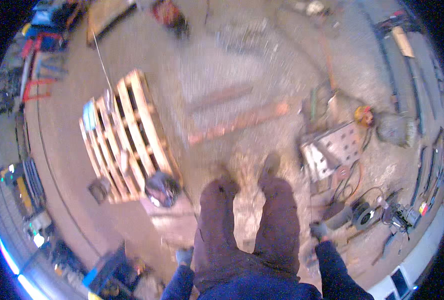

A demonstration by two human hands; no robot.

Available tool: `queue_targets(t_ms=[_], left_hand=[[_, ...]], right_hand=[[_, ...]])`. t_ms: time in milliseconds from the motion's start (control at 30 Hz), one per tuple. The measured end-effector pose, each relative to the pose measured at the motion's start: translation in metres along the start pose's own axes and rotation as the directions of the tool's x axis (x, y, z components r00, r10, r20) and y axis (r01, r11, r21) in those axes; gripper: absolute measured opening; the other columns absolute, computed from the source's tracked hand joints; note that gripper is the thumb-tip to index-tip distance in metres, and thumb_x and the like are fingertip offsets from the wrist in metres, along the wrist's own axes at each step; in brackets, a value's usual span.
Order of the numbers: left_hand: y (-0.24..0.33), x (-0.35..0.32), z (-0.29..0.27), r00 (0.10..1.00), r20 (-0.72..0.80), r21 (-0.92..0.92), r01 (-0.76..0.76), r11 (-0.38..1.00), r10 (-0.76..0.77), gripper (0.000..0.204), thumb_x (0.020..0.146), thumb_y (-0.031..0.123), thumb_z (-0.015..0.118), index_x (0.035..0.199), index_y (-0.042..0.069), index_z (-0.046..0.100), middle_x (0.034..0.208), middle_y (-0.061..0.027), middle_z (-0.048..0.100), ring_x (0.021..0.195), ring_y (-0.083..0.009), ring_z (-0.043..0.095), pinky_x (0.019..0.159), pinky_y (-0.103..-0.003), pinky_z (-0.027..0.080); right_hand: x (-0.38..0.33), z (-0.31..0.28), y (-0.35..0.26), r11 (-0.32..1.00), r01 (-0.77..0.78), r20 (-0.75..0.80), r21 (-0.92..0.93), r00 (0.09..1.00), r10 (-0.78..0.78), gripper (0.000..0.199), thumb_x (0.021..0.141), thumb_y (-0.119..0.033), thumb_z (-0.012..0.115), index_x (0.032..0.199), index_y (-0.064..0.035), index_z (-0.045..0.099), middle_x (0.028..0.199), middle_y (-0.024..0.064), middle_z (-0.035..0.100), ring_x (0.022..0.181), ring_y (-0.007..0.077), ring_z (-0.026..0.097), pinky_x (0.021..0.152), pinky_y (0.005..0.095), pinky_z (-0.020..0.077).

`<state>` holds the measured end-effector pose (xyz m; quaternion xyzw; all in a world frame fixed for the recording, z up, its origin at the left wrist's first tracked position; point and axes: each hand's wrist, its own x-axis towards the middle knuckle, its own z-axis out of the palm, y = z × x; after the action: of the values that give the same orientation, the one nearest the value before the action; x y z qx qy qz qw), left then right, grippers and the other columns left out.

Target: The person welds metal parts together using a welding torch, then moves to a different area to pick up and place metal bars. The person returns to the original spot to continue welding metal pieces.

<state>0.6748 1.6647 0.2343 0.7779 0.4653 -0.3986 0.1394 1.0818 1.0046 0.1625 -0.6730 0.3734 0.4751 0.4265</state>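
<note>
My left hand (184, 256), in a light grey-blue glove, hangs low beside my left thigh. Its fingers are too blurred to read, and no held object shows. On the other side, my right hand (319, 230), in a darker grey glove, is out past my right leg. It appears next to a grey cylinder (339, 218); whether they touch I cannot tell. Ahead of my feet lie a rusty reddish flat bar (239, 122) and a shorter dark bar (223, 98) on the floor.
A wooden pallet (127, 135) lies at left, with a dark rounded object (162, 190) at its near corner. To the right are a perforated metal plate (342, 142), a wheel (366, 216) and hoses (352, 185). Long dark bars (414, 90) line the far right.
</note>
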Motion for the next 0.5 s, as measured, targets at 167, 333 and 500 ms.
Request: queue_targets(t_ms=[167, 333, 500], left_hand=[[0.055, 0.026, -0.139, 0.987, -0.131, -0.337, -0.131, 0.932, 0.091, 0.051, 0.090, 0.048, 0.063, 0.069, 0.002, 0.070, 0.070, -0.0183, 0.070, 0.059, -0.0343, 0.067, 0.062, -0.048, 0.054], [0.121, 0.093, -0.231, 0.917, -0.304, -0.443, -0.376, 0.814, 0.258, 0.047, 0.094, 0.046, 0.062, 0.077, 0.003, 0.071, 0.077, -0.0146, 0.073, 0.062, -0.0317, 0.068, 0.059, -0.046, 0.054], [0.134, 0.164, -0.324, 0.847, -0.385, -0.564, -0.530, 0.633, 0.366, 0.045, 0.099, 0.042, 0.060, 0.082, 0.002, 0.071, 0.080, -0.0111, 0.074, 0.059, -0.0271, 0.067, 0.052, -0.043, 0.054]], right_hand=[[-0.112, 0.044, -0.085, 0.775, 0.094, -0.233, -0.625, 0.925, -0.301, 0.033, 0.084, -0.025, 0.076, 0.107, -0.0015, 0.071, 0.079, 0.0146, 0.073, 0.059, 0.0304, 0.066, 0.055, 0.0445, 0.0530], [-0.214, 0.089, -0.141, 0.652, 0.431, -0.503, -0.623, 0.417, -0.757, 0.059, 0.073, -0.035, 0.080, 0.118, 0.0016, 0.073, 0.103, 0.0251, 0.075, 0.097, 0.0407, 0.073, 0.087, 0.0448, 0.0562], [-0.237, 0.154, -0.094, 0.906, 0.306, -0.556, -0.294, 0.716, -0.422, 0.056, 0.082, -0.036, 0.079, 0.124, 0.0006, 0.071, 0.108, 0.0203, 0.075, 0.092, 0.0334, 0.073, 0.084, 0.0440, 0.0576]])
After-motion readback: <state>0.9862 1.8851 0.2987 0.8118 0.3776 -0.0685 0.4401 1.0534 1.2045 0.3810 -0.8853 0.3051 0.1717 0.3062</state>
